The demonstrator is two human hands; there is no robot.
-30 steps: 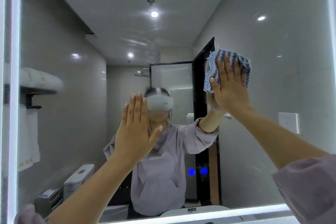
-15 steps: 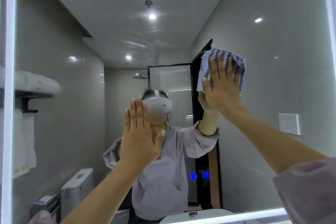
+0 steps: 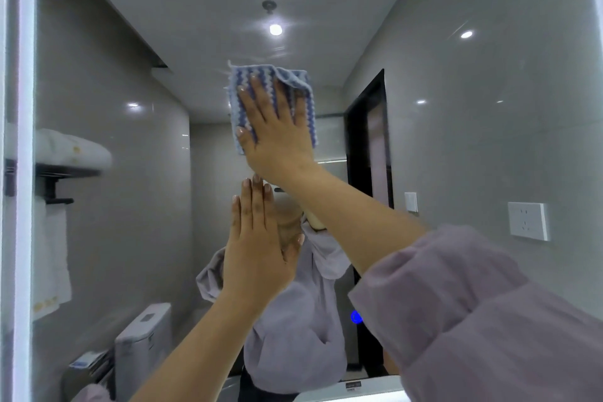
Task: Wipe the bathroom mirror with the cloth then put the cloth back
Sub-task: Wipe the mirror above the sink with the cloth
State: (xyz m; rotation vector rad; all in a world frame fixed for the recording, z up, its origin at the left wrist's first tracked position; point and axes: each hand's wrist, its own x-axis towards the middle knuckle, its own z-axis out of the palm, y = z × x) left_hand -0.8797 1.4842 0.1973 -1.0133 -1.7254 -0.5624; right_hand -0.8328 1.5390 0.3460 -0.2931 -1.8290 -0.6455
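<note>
A large bathroom mirror [image 3: 473, 114] with a lit white frame fills the view. My right hand [image 3: 277, 130] presses a blue-and-white zigzag cloth [image 3: 241, 85] flat against the glass, high up near the middle, fingers spread over it. My left hand [image 3: 257, 248] lies flat on the mirror just below, palm on the glass, fingers together and pointing up, holding nothing. My right forearm crosses above the left hand's fingertips. The reflection of my body in a lilac top shows behind both arms.
The mirror reflects a towel shelf [image 3: 65, 157] with folded and hanging towels at left, a toilet [image 3: 143, 333] at lower left, a dark doorway [image 3: 368, 140], and a wall socket [image 3: 527, 220] at right. A white basin edge [image 3: 352, 390] shows at the bottom.
My right hand has slid the cloth leftward across the glass, from the right of the doorway's reflection to above my left hand. The left hand has stayed flat on the mirror.
</note>
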